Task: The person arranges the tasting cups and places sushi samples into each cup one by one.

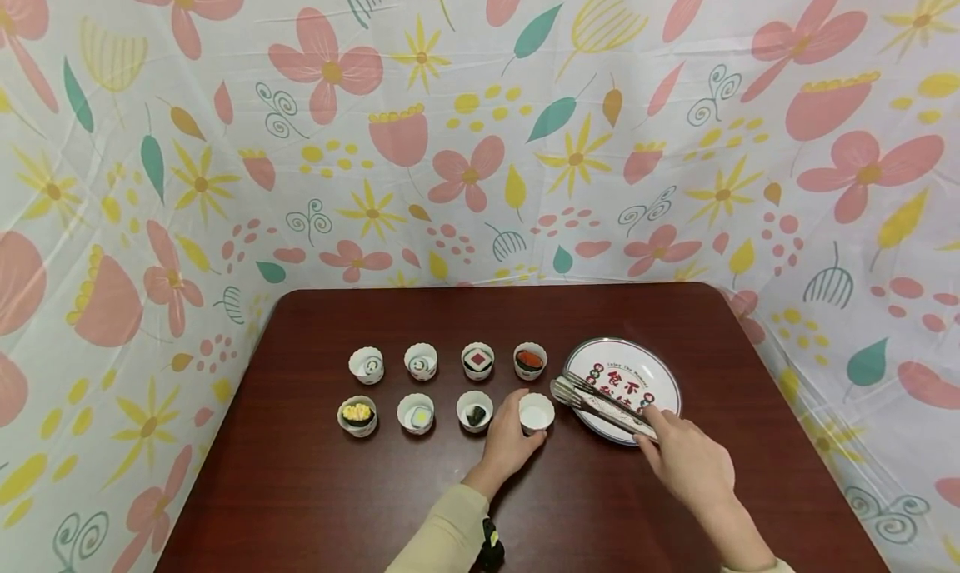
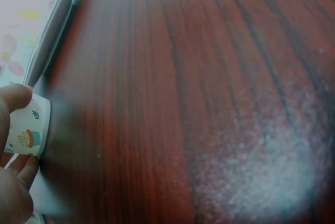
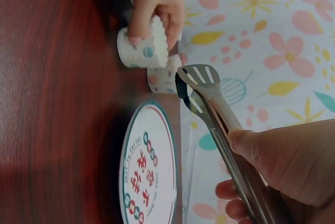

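My left hand point(image 1: 510, 446) grips a white scalloped paper cup point(image 1: 537, 413), fingers and thumb around its sides; its inside looks bare in the head view. Cupcake prints show on this cup point(image 2: 27, 132) in the left wrist view. My right hand point(image 1: 693, 460) holds metal tongs point(image 1: 611, 413) over the plate point(image 1: 656, 373), their slotted tips pointing left toward the cup. Between the tips is a dark patch point(image 3: 181, 87); I cannot tell whether it is a held piece. The plate is white, dark-rimmed, with red characters.
Left of the gripped cup are cups with a dark wrapped piece point(image 1: 476, 415), a white-and-yellow piece point(image 1: 420, 417) and a yellow-topped sushi piece point(image 1: 357, 413). Behind stand several more, one with red-topped sushi point(image 1: 530, 360). A floral cloth point(image 1: 465, 140) surrounds the brown table point(image 1: 360, 506).
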Demonstrator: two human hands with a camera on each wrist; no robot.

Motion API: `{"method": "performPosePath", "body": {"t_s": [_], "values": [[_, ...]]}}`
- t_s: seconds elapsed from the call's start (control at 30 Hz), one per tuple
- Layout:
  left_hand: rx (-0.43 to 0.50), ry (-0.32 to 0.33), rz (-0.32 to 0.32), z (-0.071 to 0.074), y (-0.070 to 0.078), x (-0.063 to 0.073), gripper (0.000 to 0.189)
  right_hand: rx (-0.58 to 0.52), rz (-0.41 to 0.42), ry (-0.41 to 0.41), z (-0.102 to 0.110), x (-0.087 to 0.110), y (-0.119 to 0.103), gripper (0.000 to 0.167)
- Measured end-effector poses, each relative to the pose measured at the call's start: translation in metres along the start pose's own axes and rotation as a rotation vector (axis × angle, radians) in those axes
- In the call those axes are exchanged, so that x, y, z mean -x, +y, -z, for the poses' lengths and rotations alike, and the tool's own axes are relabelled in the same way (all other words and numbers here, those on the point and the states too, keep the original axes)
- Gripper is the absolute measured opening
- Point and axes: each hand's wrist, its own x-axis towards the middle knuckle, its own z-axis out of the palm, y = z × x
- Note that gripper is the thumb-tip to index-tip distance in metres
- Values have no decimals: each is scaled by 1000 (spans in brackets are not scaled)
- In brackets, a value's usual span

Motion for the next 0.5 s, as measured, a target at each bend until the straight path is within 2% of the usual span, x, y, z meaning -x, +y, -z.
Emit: {"method": "performPosePath", "body": {"t_s": [0.2,0.5], "values": [[12,2,-2,-1,-1,-2,73,9,19,-16,-2,0,-8,32],[27,1,1,-1,-2,-2,74,24,60,10,-7,1,-21,37]]}}
